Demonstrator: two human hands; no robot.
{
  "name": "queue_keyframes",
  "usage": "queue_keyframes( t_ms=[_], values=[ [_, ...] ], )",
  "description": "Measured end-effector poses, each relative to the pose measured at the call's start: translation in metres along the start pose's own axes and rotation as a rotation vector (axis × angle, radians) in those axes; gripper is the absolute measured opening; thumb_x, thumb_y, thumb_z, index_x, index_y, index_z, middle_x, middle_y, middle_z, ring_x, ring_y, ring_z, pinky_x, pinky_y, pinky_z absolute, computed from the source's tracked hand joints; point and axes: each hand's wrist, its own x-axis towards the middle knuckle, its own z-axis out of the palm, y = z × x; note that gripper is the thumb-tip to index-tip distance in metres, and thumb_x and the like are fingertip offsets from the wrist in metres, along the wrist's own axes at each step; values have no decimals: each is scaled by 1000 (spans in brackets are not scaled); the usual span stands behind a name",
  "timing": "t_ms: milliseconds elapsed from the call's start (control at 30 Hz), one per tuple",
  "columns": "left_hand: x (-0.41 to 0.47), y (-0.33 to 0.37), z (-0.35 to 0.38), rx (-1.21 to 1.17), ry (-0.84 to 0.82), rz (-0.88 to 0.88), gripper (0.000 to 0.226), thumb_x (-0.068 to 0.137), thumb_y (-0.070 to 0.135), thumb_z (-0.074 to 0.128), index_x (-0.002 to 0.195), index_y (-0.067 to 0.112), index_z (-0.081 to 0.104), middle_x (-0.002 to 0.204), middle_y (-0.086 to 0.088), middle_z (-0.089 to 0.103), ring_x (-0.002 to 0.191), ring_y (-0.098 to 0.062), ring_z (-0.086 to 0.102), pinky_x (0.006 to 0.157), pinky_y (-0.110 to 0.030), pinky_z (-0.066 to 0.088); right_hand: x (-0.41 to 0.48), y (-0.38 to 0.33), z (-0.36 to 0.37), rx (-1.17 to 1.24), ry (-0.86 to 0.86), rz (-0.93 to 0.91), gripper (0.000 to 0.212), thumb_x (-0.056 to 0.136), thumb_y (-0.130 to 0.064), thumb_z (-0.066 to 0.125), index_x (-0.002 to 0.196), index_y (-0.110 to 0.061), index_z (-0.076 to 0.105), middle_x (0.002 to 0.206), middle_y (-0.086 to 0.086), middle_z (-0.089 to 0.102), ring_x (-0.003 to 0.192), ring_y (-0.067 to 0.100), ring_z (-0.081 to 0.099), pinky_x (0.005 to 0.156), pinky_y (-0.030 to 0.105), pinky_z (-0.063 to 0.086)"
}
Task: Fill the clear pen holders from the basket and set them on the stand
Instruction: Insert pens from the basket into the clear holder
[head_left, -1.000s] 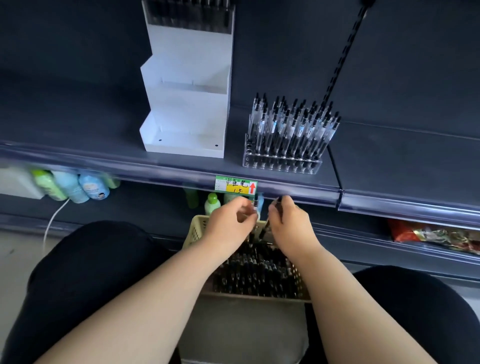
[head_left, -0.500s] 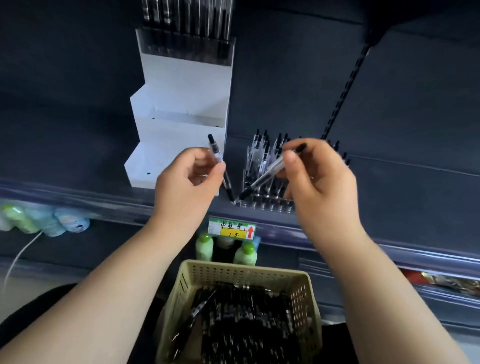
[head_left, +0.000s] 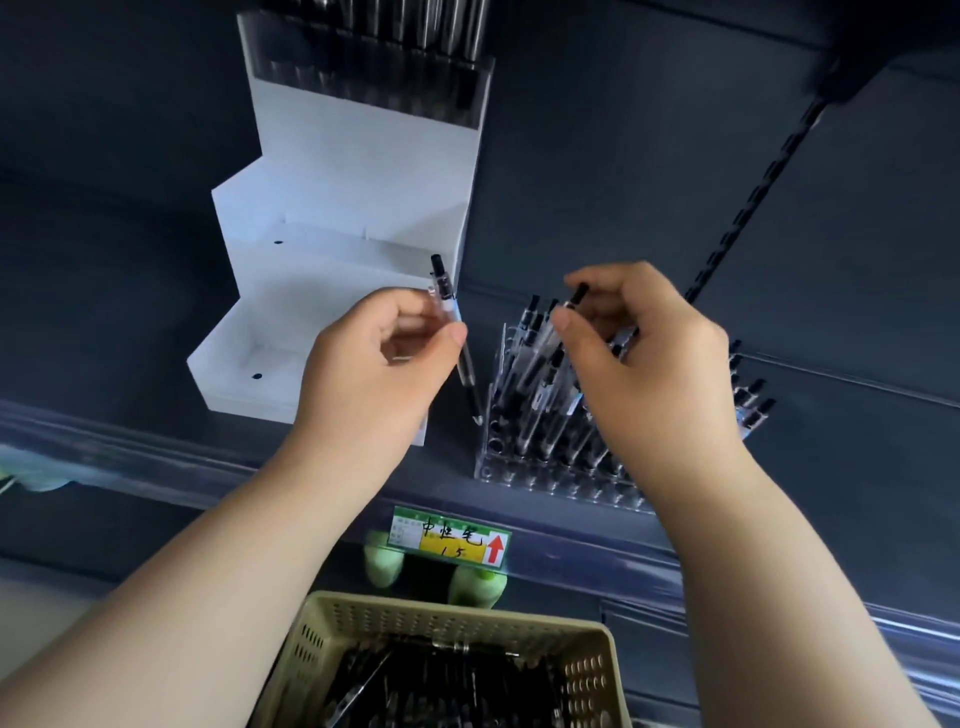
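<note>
Two pens, L hand pinches one, R hand another over clear holder

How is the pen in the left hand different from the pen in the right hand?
The left pen, pinched by the left hand, hangs beside the clear pen holder, nearly all showing. The right pen, pinched by the right hand, leans over the holder, mostly hidden. Both have black tops.
</note>
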Motion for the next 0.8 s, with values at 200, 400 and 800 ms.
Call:
queue_keyframes(
  t_ms=[200, 400, 800],
  values=[
    [4, 1, 2, 29, 6, -4, 13, 81, 20, 69, 79, 32, 66, 80, 15, 70, 73, -4, 66, 76, -22, 52, 2, 4, 10, -126, -41, -58, 22, 84, -23, 66, 106, -24, 64, 77, -23, 56, 90, 11, 57, 71, 19, 43],
    [2, 6, 5, 58, 0, 11, 14, 80, 19, 69, 78, 32, 64, 79, 21, 68, 68, 6, 62, 63, -4, 44, 2, 8, 9, -188, 26, -134, 12, 79, -10, 70, 90, -17, 70, 77, -6, 66, 83, 18, 57, 72, 26, 45],
    [-3, 10, 9, 43, -36, 38, 19, 80, 15, 70, 79, 32, 63, 80, 24, 68, 70, 9, 61, 64, 0, 40, -4, 6, 10, -323, -15, -235, 22, 85, -18, 56, 96, -15, 74, 95, 3, 69, 89, 29, 57, 77, 43, 48]
  ],
)
